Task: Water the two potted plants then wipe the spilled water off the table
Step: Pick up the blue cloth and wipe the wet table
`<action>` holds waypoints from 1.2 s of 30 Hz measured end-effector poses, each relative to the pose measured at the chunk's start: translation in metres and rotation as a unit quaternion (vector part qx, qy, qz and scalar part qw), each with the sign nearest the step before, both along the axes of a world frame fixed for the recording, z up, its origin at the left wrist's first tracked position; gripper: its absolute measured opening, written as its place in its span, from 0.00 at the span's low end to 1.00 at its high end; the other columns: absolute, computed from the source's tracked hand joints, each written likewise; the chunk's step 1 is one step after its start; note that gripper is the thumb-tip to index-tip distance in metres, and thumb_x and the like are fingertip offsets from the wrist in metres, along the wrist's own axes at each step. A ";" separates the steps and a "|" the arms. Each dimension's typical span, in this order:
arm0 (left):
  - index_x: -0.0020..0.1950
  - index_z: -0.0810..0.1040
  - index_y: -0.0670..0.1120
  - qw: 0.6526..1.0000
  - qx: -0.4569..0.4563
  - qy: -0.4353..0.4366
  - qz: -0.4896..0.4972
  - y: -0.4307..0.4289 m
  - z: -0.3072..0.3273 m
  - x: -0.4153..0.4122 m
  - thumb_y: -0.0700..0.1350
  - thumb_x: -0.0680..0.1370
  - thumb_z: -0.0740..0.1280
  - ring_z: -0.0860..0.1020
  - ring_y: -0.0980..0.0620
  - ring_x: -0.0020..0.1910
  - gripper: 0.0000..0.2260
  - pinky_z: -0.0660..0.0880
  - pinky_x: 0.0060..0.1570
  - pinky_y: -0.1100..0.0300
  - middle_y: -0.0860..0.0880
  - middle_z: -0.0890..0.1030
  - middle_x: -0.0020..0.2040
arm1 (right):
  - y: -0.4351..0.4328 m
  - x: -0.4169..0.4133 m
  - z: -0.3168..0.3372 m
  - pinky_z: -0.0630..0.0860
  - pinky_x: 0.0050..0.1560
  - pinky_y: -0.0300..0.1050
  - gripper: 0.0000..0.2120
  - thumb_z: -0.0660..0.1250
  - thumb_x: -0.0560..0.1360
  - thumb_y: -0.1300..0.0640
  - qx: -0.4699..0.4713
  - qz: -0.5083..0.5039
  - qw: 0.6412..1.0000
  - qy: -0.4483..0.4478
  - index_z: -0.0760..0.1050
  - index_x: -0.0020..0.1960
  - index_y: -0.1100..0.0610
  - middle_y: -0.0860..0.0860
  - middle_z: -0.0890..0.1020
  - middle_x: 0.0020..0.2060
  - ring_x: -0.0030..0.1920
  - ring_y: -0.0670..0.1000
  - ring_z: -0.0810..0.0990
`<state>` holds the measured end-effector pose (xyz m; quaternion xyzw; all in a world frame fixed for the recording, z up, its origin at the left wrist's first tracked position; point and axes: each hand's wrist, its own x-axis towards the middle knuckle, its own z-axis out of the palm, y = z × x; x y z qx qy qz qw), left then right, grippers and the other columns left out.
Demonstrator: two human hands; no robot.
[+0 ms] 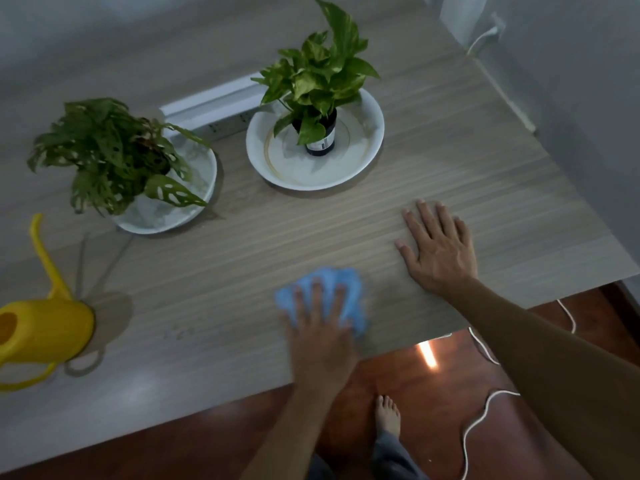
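Both palms down: left hand [320,320] presses cloth [325,299], right hand [438,247] flat.

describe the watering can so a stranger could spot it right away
Start at the wooden table and go to its left edge, below the dark-leaved plant in its white dish. The watering can stands there, bright yellow with a long thin spout, the only yellow thing in view.

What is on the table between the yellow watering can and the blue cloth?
Nothing solid: the head view shows bare table between the yellow watering can and the blue cloth, except a few faint specks, perhaps water drops.
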<state>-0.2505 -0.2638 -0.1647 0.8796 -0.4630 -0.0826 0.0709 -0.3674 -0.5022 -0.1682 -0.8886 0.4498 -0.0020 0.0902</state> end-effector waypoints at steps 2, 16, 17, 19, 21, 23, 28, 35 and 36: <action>0.79 0.54 0.60 0.998 -0.029 0.013 -0.052 -0.038 -0.002 -0.011 0.56 0.81 0.51 0.46 0.43 0.80 0.25 0.48 0.74 0.35 0.50 0.52 0.81 | 0.001 -0.001 0.003 0.49 0.75 0.59 0.32 0.43 0.78 0.34 0.003 -0.001 1.000 0.007 0.52 0.79 0.47 0.48 0.52 0.79 0.78 0.55 0.49; 0.79 0.55 0.57 0.999 -0.013 -0.022 0.027 0.039 -0.004 0.027 0.54 0.81 0.51 0.50 0.38 0.79 0.25 0.51 0.73 0.33 0.48 0.53 0.81 | 0.071 0.062 0.022 0.41 0.76 0.58 0.30 0.41 0.80 0.37 0.056 0.080 0.995 -0.010 0.47 0.79 0.47 0.47 0.45 0.79 0.78 0.53 0.40; 0.79 0.54 0.58 1.000 -0.023 -0.011 0.001 0.026 -0.004 0.021 0.55 0.82 0.51 0.47 0.40 0.80 0.25 0.49 0.74 0.35 0.49 0.52 0.81 | 0.077 0.069 0.021 0.40 0.75 0.58 0.30 0.40 0.80 0.37 0.052 0.088 0.995 -0.005 0.47 0.79 0.48 0.47 0.45 0.79 0.78 0.53 0.39; 0.79 0.55 0.59 0.999 -0.036 -0.003 -0.012 0.008 -0.008 0.042 0.55 0.82 0.51 0.48 0.43 0.80 0.24 0.50 0.75 0.37 0.50 0.53 0.81 | 0.086 0.082 0.021 0.40 0.75 0.57 0.29 0.41 0.81 0.38 0.045 0.103 0.994 0.000 0.48 0.79 0.48 0.47 0.45 0.79 0.78 0.53 0.39; 0.78 0.58 0.59 0.998 -0.032 -0.035 0.042 0.015 -0.014 0.092 0.55 0.81 0.53 0.54 0.44 0.79 0.24 0.55 0.73 0.37 0.50 0.58 0.80 | 0.096 0.093 0.023 0.41 0.75 0.58 0.29 0.43 0.81 0.39 0.042 0.107 0.993 -0.008 0.49 0.79 0.47 0.47 0.47 0.80 0.78 0.54 0.41; 0.77 0.60 0.58 0.990 -0.017 -0.061 0.128 0.048 -0.016 0.141 0.55 0.80 0.54 0.60 0.42 0.78 0.24 0.59 0.71 0.35 0.49 0.62 0.79 | 0.107 0.106 0.025 0.43 0.75 0.59 0.28 0.44 0.81 0.39 0.039 0.115 0.993 -0.014 0.51 0.79 0.47 0.48 0.49 0.80 0.78 0.55 0.43; 0.79 0.59 0.56 0.982 -0.016 -0.048 0.183 0.127 -0.008 0.122 0.54 0.81 0.52 0.58 0.39 0.78 0.25 0.58 0.70 0.34 0.47 0.61 0.79 | 0.129 0.127 0.010 0.48 0.75 0.59 0.29 0.47 0.80 0.38 0.036 0.114 0.993 -0.013 0.55 0.78 0.47 0.48 0.54 0.79 0.78 0.56 0.48; 0.77 0.62 0.58 0.998 -0.051 -0.031 0.033 0.066 -0.012 0.139 0.55 0.79 0.54 0.56 0.42 0.79 0.25 0.58 0.72 0.37 0.49 0.61 0.79 | 0.134 0.128 -0.001 0.54 0.74 0.60 0.29 0.48 0.79 0.38 -0.003 0.106 0.994 -0.006 0.56 0.78 0.47 0.48 0.56 0.79 0.78 0.56 0.53; 0.77 0.63 0.57 0.996 -0.035 -0.040 0.070 0.070 -0.014 0.173 0.55 0.79 0.55 0.59 0.42 0.78 0.24 0.60 0.70 0.36 0.49 0.63 0.79 | 0.134 0.128 -0.001 0.53 0.74 0.60 0.30 0.47 0.79 0.38 -0.002 0.105 0.994 -0.005 0.55 0.78 0.47 0.47 0.55 0.79 0.78 0.55 0.52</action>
